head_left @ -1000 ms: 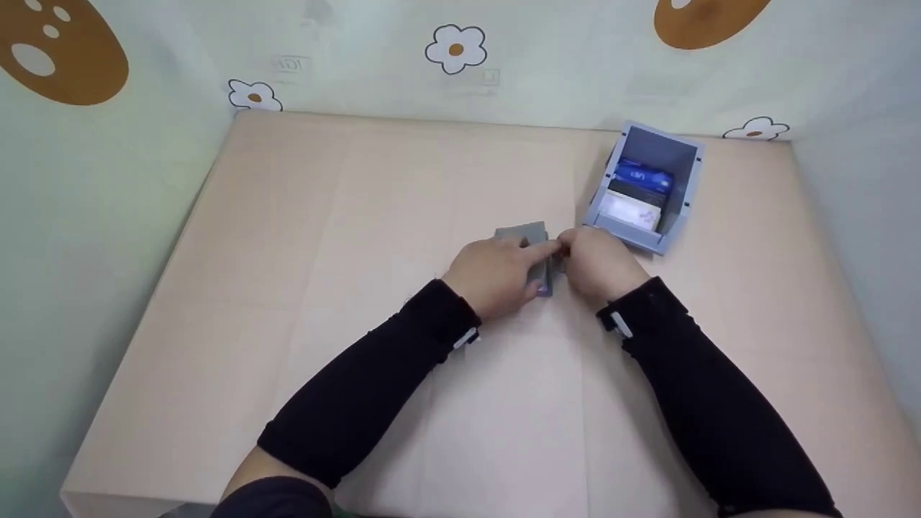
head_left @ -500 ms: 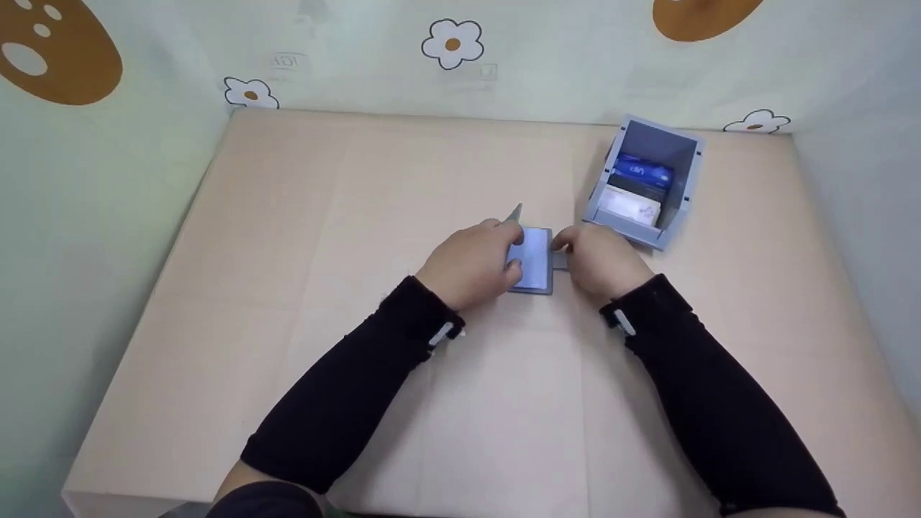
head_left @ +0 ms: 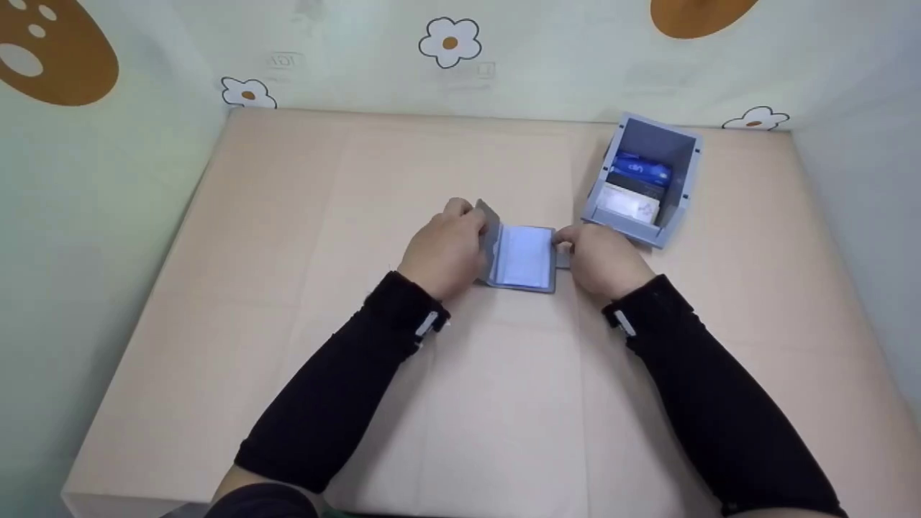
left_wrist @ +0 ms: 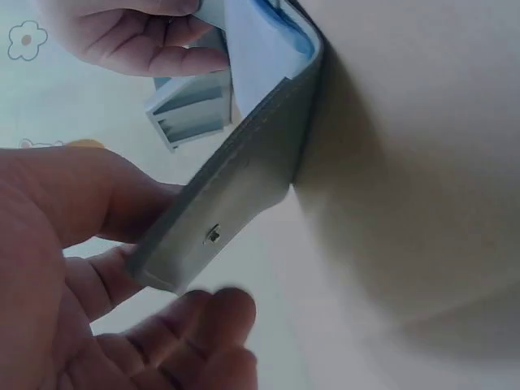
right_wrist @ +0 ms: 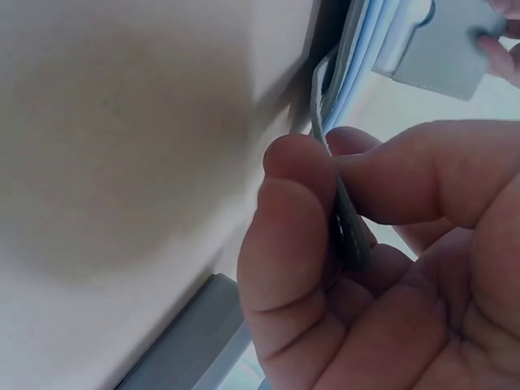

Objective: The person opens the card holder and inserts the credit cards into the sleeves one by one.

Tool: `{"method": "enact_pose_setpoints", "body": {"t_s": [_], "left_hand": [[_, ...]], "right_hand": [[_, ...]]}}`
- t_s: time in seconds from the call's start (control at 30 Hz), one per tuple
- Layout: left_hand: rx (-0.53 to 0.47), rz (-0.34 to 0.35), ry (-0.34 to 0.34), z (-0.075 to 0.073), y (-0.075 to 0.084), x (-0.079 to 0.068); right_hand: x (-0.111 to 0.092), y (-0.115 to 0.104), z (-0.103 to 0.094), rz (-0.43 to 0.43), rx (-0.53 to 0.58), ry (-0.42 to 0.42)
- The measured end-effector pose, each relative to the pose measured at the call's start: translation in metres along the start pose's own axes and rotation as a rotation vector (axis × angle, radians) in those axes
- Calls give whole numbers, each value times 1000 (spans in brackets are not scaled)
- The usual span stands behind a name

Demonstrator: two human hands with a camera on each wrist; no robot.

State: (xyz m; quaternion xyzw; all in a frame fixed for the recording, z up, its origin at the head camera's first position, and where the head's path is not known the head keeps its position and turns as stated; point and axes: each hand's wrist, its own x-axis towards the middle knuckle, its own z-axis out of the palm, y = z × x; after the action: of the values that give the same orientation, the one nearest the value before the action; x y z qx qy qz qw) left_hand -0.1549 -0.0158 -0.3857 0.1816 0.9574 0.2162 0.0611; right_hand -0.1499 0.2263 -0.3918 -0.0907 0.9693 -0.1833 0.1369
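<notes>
A grey card holder (head_left: 527,257) lies unfolded on the table in the head view, with pale plastic sleeves inside. My left hand (head_left: 442,248) pinches the edge of its raised front cover (left_wrist: 244,183), which carries a small metal snap. This cover stands tilted up at the left. On the other side, my right hand (head_left: 608,259) pinches the short closing strap (right_wrist: 348,215) between thumb and fingers. The far side of the cover is partly hidden behind the left fingers.
Behind my right hand stands a grey open bin (head_left: 680,208) holding a blue packet (head_left: 642,170), a dark box (head_left: 637,185) and a white box (head_left: 628,203). A patterned curtain wall (head_left: 345,65) borders the table (head_left: 388,165) at the back.
My left hand has moved left, swinging the card holder's cover up and open, so the inner sleeves now show. The right hand has stayed almost in place at the strap.
</notes>
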Motion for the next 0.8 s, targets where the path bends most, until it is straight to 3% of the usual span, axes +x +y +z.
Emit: {"method": "enact_pose_setpoints", "body": {"t_s": [0.27,0.47,0.8], "left_hand": [[92,9,-21,7,-11,7],[96,-10,-75,9,-15,10],[107,-2,-92,18,-18,10]], "right_hand": [[0,1,5,-33,-8,-3],[0,3,8,-106,-58,10],[1,0,13,-114,-68,48]]}}
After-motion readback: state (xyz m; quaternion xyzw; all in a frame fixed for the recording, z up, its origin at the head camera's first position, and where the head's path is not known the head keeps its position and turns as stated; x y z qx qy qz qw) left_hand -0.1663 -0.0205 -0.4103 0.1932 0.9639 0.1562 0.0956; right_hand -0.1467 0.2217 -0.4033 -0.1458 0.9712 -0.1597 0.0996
